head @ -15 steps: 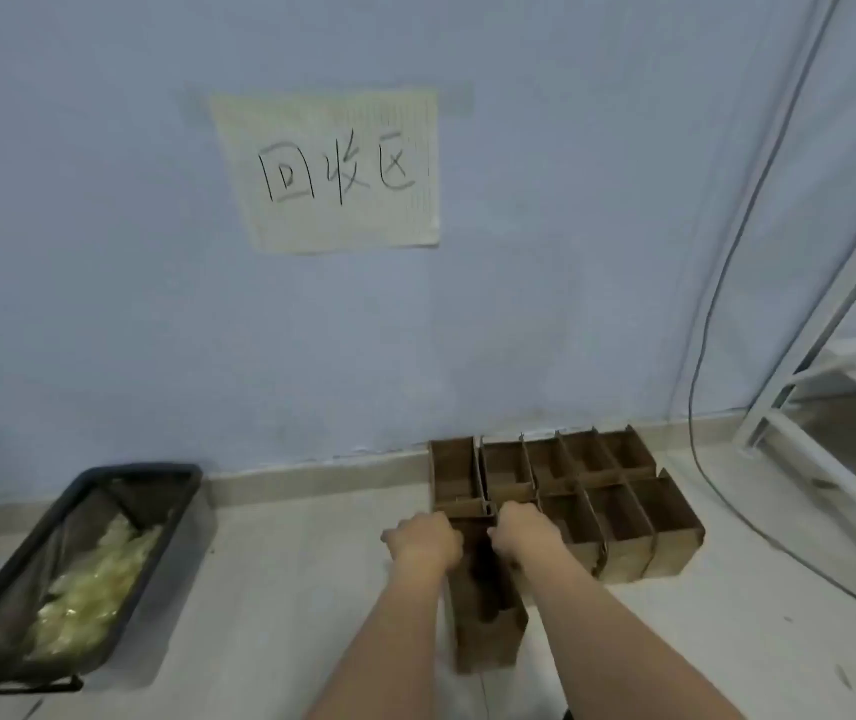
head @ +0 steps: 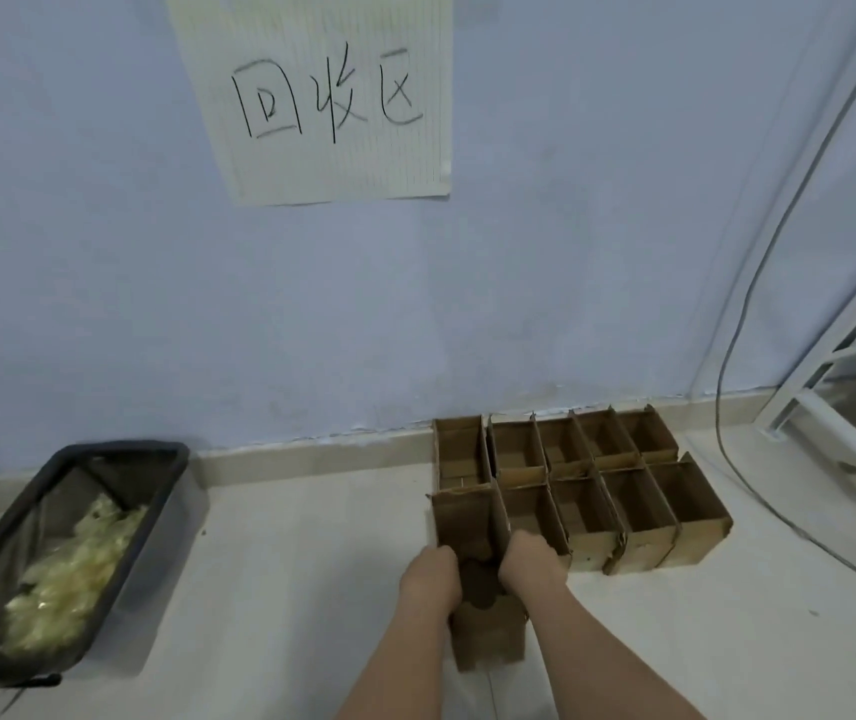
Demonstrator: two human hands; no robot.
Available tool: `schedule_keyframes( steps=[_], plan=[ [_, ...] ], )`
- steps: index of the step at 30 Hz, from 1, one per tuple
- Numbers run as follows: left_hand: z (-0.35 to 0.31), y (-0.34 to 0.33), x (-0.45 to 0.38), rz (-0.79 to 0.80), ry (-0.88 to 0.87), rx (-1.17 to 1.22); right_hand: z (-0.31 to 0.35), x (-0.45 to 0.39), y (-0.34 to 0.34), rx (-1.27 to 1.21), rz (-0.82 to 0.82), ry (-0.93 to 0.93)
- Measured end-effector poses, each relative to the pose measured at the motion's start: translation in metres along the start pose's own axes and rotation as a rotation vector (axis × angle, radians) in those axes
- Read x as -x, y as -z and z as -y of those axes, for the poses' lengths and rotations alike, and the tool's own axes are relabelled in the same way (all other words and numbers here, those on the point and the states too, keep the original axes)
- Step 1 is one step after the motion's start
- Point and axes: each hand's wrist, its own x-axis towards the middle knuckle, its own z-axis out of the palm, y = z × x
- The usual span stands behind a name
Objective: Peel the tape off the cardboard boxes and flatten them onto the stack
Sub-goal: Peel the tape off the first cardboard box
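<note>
Head view: left hand (head: 428, 576) and right hand (head: 532, 563) each grasp one side of the near-left cardboard box (head: 467, 527), standing on the floor (head: 285, 563) beside the open-topped box rows (head: 597, 475).

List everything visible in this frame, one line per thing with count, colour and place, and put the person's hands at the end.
held cardboard box: one, brown, on the floor at bottom centre, between both hands
open cardboard boxes: about ten, brown, in two rows against the wall
bin: one, black, on the floor at left
crumpled tape: a heap, pale yellow, inside the bin
paper sign: one, pale, handwritten, on the wall
wall: pale blue
cable: one, dark, down the wall and across the floor at right
frame: one, white, far right
floor: off-white
left hand: grips the held box's left side
right hand: grips its right side
</note>
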Motion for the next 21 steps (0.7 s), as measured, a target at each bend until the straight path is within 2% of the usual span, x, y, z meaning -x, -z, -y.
schedule_keyframes(
  steps=[9, 12, 17, 21],
  plan=[
    [-0.019, 0.140, 0.126, 0.013, -0.009, -0.136, 0.049, 0.102, 0.143, 0.074, 0.197, 0.104],
    [-0.022, 0.175, 0.172, -0.109, -0.016, -0.202, 0.063, 0.154, 0.184, 0.050, 0.151, 0.183],
    [-0.025, 0.214, 0.240, -0.355, -0.073, -0.117, 0.081, 0.225, 0.229, -0.053, 0.007, 0.257],
    [-0.011, 0.232, 0.284, -0.309, -0.271, 0.019, 0.093, 0.270, 0.250, -0.088, -0.191, 0.338]
  ],
)
